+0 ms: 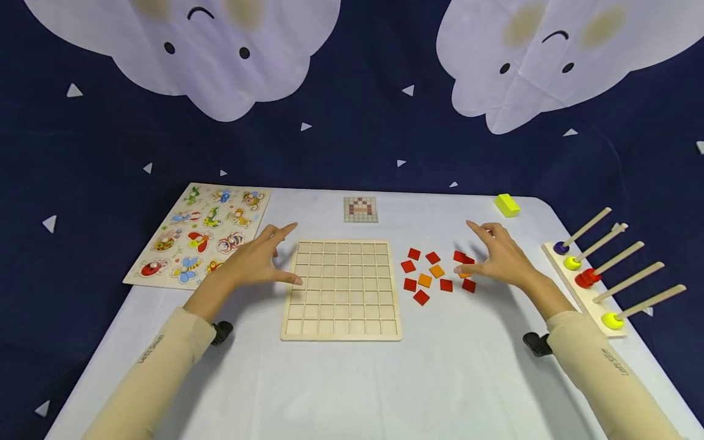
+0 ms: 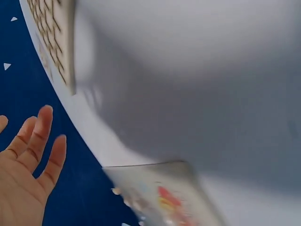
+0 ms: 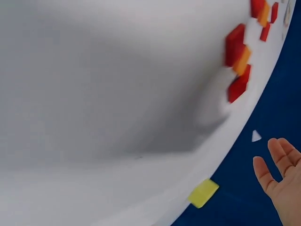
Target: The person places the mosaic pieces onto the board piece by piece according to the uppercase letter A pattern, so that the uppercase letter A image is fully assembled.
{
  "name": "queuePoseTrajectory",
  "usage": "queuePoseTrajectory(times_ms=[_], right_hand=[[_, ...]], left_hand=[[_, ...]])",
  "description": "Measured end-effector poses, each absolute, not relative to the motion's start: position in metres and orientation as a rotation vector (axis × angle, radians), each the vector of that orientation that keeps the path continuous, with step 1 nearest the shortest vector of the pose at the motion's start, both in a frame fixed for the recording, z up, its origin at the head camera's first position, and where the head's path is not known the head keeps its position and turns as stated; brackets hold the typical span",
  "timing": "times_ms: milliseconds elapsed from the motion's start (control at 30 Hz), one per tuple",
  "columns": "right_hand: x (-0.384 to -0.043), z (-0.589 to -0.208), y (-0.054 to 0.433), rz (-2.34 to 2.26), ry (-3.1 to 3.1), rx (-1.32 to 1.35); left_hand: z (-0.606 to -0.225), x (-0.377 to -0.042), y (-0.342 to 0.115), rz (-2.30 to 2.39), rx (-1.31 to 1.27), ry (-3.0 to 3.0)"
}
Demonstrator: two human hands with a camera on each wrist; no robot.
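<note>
My left hand (image 1: pixel 255 260) hovers at the left edge of a wooden grid board (image 1: pixel 341 293), thumb and fingers spread wide apart with nothing between them. Over the right end of a scatter of red tiles (image 1: pixel 421 297) and orange tiles (image 1: pixel 425 280) is my right hand (image 1: pixel 497 256), its fingers also spread and holding nothing. Its thumb overlaps a red tile and an orange one in the head view. All the board's square cells are bare. Behind the board lies a small pattern card (image 1: pixel 360 209) with a pixel design. The left wrist view shows the left hand (image 2: pixel 28 165) with fingers apart.
An insect picture puzzle board (image 1: pixel 200 235) lies at the back left. A yellow block (image 1: pixel 506 205) sits at the back right. Along the right edge stands a wooden peg rack (image 1: pixel 583 290) with coloured beads and long slanting pegs. A dark cloud-patterned cloth hangs behind the white table (image 1: pixel 352 391).
</note>
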State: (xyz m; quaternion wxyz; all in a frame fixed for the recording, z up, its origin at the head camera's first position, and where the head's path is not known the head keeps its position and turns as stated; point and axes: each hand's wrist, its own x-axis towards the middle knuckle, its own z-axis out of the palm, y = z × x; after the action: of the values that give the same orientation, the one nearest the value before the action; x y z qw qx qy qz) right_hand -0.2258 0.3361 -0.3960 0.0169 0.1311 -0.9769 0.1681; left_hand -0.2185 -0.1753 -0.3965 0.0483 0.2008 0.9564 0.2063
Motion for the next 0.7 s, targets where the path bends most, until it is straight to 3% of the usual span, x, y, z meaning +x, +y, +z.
queuePoseTrajectory(times_ms=[367,700], right_hand=[[-0.209,-0.41,0.366,0.695,-3.056,0.329],[-0.209,-0.417,0.365,0.704,-3.072,0.323]], left_hand=[[-0.424,-0.208,-0.182,1.165,0.585,2.599],[-0.443,-0.2,-0.194,1.256,0.575,2.464]])
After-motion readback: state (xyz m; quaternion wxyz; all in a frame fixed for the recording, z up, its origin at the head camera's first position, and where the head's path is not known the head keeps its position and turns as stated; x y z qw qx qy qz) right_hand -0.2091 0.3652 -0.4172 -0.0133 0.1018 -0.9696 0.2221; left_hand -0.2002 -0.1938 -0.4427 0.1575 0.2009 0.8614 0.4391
